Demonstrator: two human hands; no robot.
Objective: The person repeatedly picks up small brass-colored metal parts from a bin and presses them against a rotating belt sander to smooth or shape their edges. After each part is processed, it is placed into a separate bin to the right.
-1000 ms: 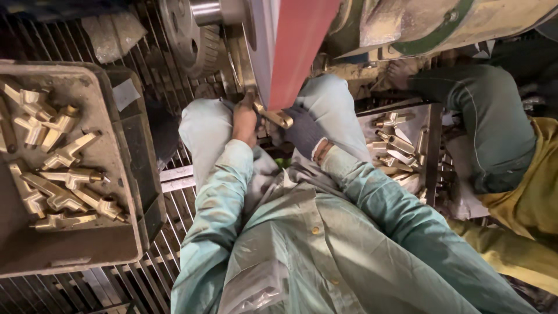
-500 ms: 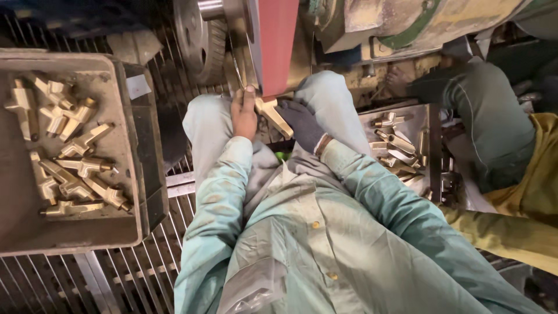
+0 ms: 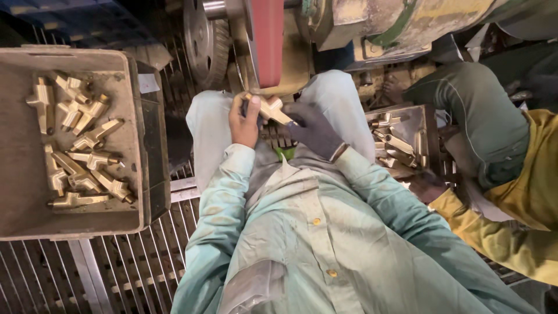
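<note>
Seated person, both hands up between the knees at a red sanding belt (image 3: pixel 267 40). Left hand (image 3: pixel 244 119) bare, fingers curled tight round one end of a brass fitting (image 3: pixel 272 109); right hand (image 3: pixel 314 131) in a dark glove, closed on the other end, so the piece is gripped at both ends with its middle exposed. The fitting sits just under the lower edge of the belt, near or touching it, cannot tell which. Piece looks like cast brass, T-shaped with stubby arms: judged stiff, dense, fairly heavy for its size, not fragile, surface smooth enough to slip, edges possibly sharp or hot off the belt. Best hold is on the arm ends, fingers clear of the face toward the belt, two-handed as here. Left of the person a grey plastic bin (image 3: pixel 17 145) holds a loose pile of similar brass fittings (image 3: pixel 81 139), lying crossed over one another. On the right side a smaller metal tray (image 3: pixel 427 125) has more fittings (image 3: pixel 398 142). Metal grate floor (image 3: pixel 133 267) underneath. Belt wheel (image 3: pixel 203 40) and machine housing (image 3: pixel 372 23) above. Another person in a yellow sleeve (image 3: pixel 511 232) and green trousers (image 3: pixel 482 122) sits on the right, hands not clearly seen.
</note>
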